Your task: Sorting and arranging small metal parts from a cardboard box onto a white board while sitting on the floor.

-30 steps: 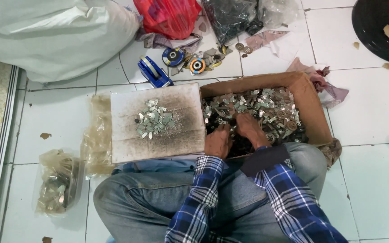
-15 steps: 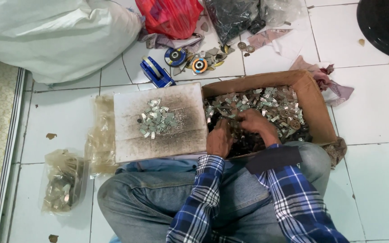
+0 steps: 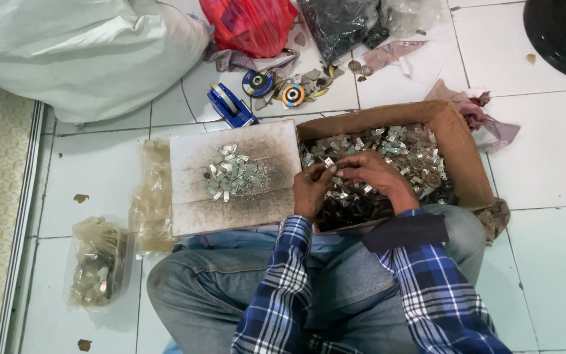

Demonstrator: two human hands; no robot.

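Two hands (image 3: 345, 180) amid small flat metal pieces (image 3: 394, 147).

Your box (image 3: 456, 151) is brown cardboard, matt and worn soft at the rim. The clips (image 3: 401, 147) heaped in it are bare metal, bright and glinting. The board (image 3: 191, 203) beside it is pale, matt and gritty with dark dust, and carries more shiny metal pieces (image 3: 230, 174). Your sleeves (image 3: 283, 288) are checked woven cloth, your jeans (image 3: 198, 295) denim. The floor (image 3: 545, 131) is glossy white tile. The bag (image 3: 96, 262) is clear, crinkled plastic.
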